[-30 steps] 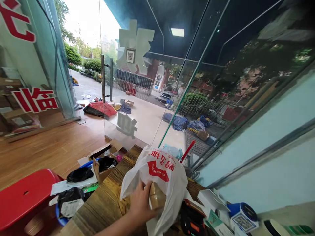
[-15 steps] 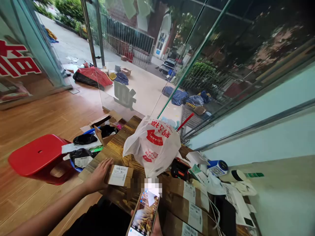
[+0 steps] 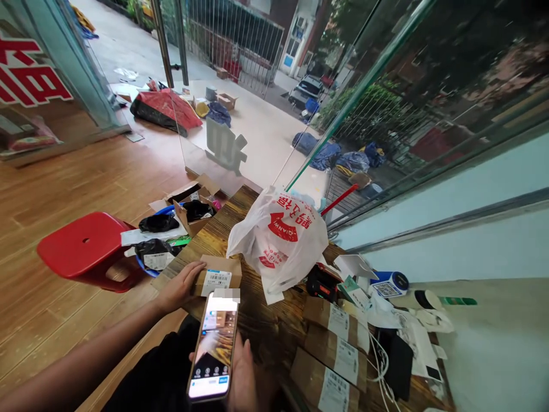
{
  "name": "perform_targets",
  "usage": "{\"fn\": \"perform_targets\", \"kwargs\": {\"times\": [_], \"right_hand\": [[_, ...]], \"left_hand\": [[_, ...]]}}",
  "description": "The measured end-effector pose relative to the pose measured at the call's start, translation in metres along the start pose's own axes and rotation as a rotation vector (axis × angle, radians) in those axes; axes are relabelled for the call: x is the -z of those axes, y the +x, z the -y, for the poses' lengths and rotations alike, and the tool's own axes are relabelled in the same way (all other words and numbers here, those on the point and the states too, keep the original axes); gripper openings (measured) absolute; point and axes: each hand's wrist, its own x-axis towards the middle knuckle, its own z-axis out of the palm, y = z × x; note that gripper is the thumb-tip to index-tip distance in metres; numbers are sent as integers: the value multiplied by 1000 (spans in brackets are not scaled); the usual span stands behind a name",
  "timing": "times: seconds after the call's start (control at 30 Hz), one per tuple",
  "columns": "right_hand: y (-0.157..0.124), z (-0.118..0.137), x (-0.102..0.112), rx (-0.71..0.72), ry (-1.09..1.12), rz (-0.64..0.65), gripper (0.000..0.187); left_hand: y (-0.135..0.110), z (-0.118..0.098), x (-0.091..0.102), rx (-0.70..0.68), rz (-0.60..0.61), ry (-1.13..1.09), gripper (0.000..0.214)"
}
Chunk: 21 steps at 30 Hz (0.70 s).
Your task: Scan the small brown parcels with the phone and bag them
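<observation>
My left hand (image 3: 184, 285) grips the left side of a small cardboard box (image 3: 235, 274), its fingers closed along the edge. On the box's near face is a white barcode label, partly covered by the phone. My right hand (image 3: 243, 372) is wrapped around a smartphone (image 3: 213, 355) with a lit screen, held up in front of the box. A camera-like picture with a row of icons shows on the screen. Both hands are over the dark-grained wooden table (image 3: 214, 237).
A white plastic bag (image 3: 274, 246) with red print stands behind the box. Several labelled cartons (image 3: 330, 355) lie at right, beside white cables (image 3: 380, 357) and a black pouch (image 3: 398, 366). Left of the table are a red stool (image 3: 86, 246) and a blue basket (image 3: 148, 269) of parcels.
My right hand has brought the phone left and up, so it now overlaps the box's label. The box appears tipped with its label toward me; my left hand stays on it. The view has shifted.
</observation>
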Motion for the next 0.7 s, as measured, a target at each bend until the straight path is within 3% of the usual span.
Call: {"fn": "perform_targets", "kwargs": {"times": [0.2,0.7], "right_hand": [[13,-3,-35,14,20,75,83],[13,-2,-35,21,34,51,81]], "left_hand": [[3,3,-2,36,10,-31,62],[7,3,3,62,60,-57,70]]}}
